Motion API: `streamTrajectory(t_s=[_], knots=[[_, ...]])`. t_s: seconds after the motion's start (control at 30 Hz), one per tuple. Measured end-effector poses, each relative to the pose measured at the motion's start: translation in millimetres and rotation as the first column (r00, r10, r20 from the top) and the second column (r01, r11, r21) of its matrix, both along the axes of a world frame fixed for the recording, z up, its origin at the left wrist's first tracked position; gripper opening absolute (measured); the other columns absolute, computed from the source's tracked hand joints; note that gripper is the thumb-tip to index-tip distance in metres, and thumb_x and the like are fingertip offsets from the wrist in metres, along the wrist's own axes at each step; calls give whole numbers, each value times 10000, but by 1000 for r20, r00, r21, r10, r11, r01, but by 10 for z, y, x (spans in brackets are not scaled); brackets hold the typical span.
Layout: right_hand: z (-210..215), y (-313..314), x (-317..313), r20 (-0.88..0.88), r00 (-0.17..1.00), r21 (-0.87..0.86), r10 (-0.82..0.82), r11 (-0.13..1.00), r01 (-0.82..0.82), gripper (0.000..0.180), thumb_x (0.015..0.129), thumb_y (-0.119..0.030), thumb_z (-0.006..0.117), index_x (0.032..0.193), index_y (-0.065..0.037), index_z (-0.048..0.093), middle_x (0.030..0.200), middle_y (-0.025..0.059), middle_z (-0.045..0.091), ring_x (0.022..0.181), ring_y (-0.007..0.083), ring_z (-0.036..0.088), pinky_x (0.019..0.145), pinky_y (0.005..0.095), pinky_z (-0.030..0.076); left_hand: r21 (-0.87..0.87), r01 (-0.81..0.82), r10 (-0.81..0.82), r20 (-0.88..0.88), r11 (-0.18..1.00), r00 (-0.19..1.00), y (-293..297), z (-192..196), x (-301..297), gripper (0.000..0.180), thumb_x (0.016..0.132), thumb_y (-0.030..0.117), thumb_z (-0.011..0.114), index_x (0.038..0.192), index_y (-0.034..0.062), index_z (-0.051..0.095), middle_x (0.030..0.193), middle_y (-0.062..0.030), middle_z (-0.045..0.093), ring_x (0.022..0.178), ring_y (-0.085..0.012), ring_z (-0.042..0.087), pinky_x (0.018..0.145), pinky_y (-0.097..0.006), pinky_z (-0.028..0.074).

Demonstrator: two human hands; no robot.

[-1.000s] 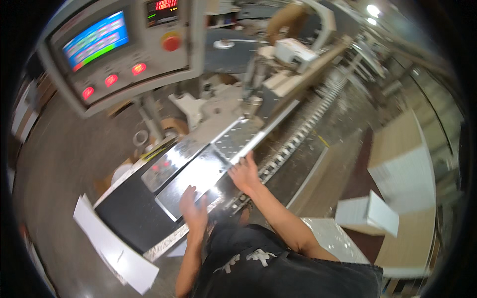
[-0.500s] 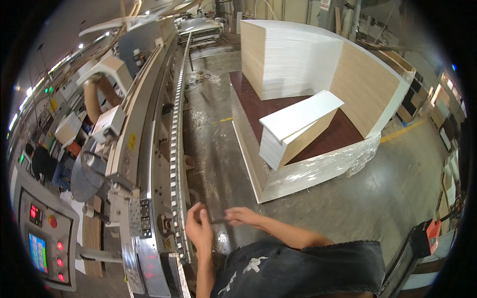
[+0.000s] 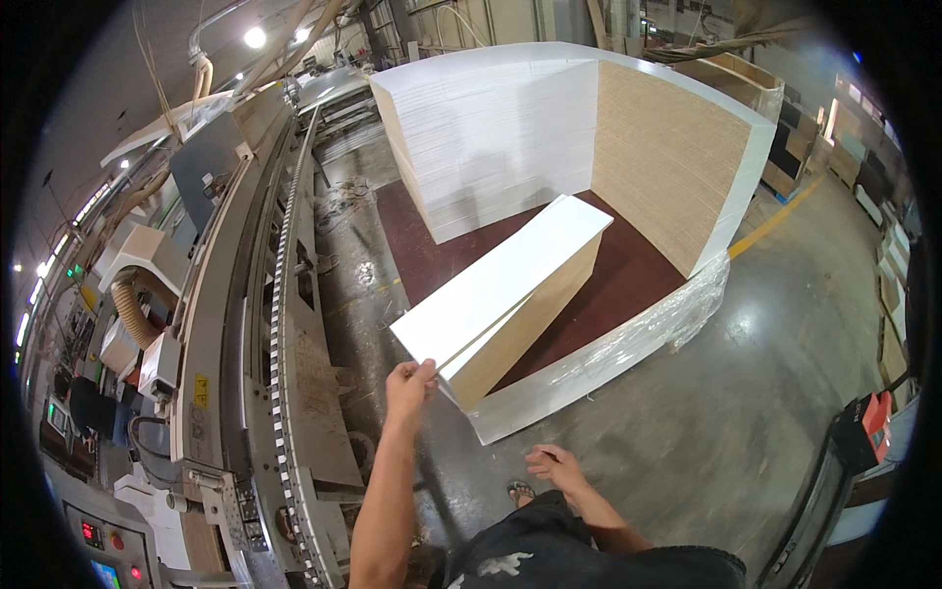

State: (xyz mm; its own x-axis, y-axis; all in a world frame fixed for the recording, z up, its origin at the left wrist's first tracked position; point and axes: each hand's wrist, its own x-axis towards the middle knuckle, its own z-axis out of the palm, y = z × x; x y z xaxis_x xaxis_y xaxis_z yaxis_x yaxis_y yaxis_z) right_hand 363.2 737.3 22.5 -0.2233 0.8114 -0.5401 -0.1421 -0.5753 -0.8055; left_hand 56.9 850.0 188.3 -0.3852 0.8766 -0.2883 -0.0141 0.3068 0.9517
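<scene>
A stack of narrow white-faced panels (image 3: 505, 280) with wood-coloured edges lies at a slant in front of me, its top panel slightly skewed. At the near left corner, my left hand (image 3: 407, 395) is closed on the top white panel, thumb at its edge. My right hand (image 3: 557, 468) is apart from the stack, low and to the right, with the fingers curled. A small dark thing seems to show between those fingers, too small to name. The stack rests on a dark red board (image 3: 549, 344).
Tall stacks of panels (image 3: 657, 157) stand behind on the same film-wrapped base (image 3: 628, 348). A long machine with a toothed conveyor track (image 3: 278, 363) runs along my left, its control panel (image 3: 113, 540) at lower left. A black-and-red box (image 3: 863, 432) stands at right.
My view has turned toward the stack. My hands, close together beside the machine before, are now apart: the left has reached the top panel's corner, the right is lower and to the right.
</scene>
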Motion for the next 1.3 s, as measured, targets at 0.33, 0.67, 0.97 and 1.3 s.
streamTrajectory(t_s=[0.33, 0.67, 0.97, 1.3], knots=[[789, 764, -348, -205, 975, 235, 88, 971, -39, 392, 1095, -230, 535, 1403, 13, 556, 1257, 174, 714, 1023, 255, 735, 863, 365, 583, -65, -190, 196, 98, 980, 976, -1272, 134, -294, 225, 969, 231, 734, 1047, 34, 661, 831, -10, 618, 725, -122, 585, 653, -303, 494], [1107, 253, -1429, -430, 858, 198, 280, 957, -213, 314, 1065, -314, 553, 1200, -35, 598, 1083, 129, 715, 969, 267, 717, 803, 434, 582, 33, -680, 668, 161, 732, 727, -4716, 131, -677, 327, 892, 134, 806, 1147, 1, 651, 795, 24, 582, 664, -76, 551, 617, -261, 517], [673, -1742, -3362, -259, 626, 70, 735, 661, -747, 221, 1042, -211, 602, 1110, -1, 606, 1038, 165, 708, 879, 267, 722, 778, 422, 628, -54, -978, 925, 340, 199, 170, -7394, -775, 81, 374, 911, 122, 751, 1255, 60, 620, 978, -10, 673, 830, -126, 635, 680, -291, 558], [223, -3428, -4886, -185, 405, -1, 895, 412, -911, 125, 998, -178, 659, 944, -119, 563, 875, 36, 597, 814, 223, 686, 753, 419, 647, -144, -979, 953, 246, -142, -174, -8447, -1480, 173, 448, 953, 178, 738, 1353, 71, 564, 924, 21, 594, 850, -117, 607, 665, -314, 565]])
